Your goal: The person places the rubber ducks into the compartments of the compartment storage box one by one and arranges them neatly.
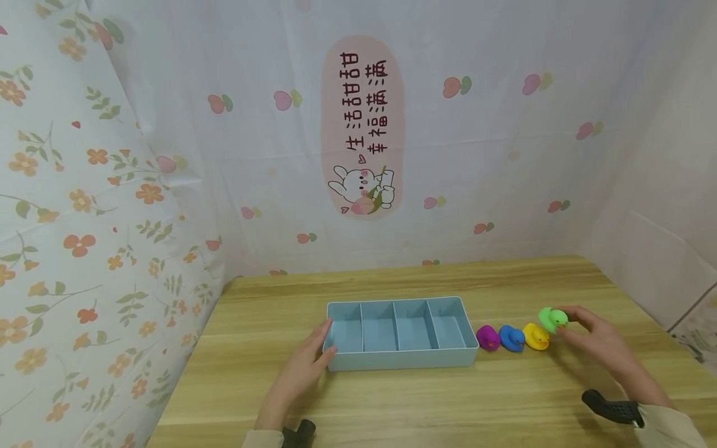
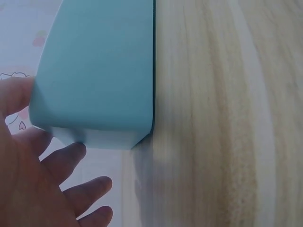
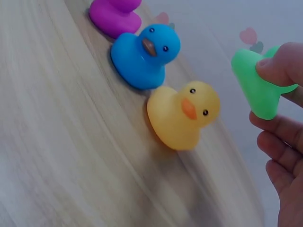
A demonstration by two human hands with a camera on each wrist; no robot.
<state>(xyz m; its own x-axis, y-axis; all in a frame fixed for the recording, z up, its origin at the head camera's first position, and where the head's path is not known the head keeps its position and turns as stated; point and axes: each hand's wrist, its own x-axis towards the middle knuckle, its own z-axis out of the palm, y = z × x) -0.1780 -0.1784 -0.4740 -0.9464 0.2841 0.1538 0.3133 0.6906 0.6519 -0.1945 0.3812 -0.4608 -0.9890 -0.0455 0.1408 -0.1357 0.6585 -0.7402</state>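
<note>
A light blue divided box (image 1: pixel 401 359) with several compartments stands on the table. My left hand (image 1: pixel 305 364) holds its left end, the thumb by the front corner and the fingers along the end wall; in the left wrist view some fingertips (image 2: pixel 97 187) stick out past the box. My right hand (image 1: pixel 596 339) pinches a green rubber duck (image 1: pixel 552 319) between thumb and fingers, raised above the table. Right of the box sit a purple duck (image 1: pixel 488 338), a blue duck (image 1: pixel 512 338) and a yellow duck (image 1: pixel 536 336) in a row, the yellow one closest to the right hand.
The wooden table (image 1: pixel 426 404) runs back to a patterned cloth (image 1: pixel 498 168) hanging behind it. More cloth hangs on the left and right sides. The purple duck sits close against the box's right end.
</note>
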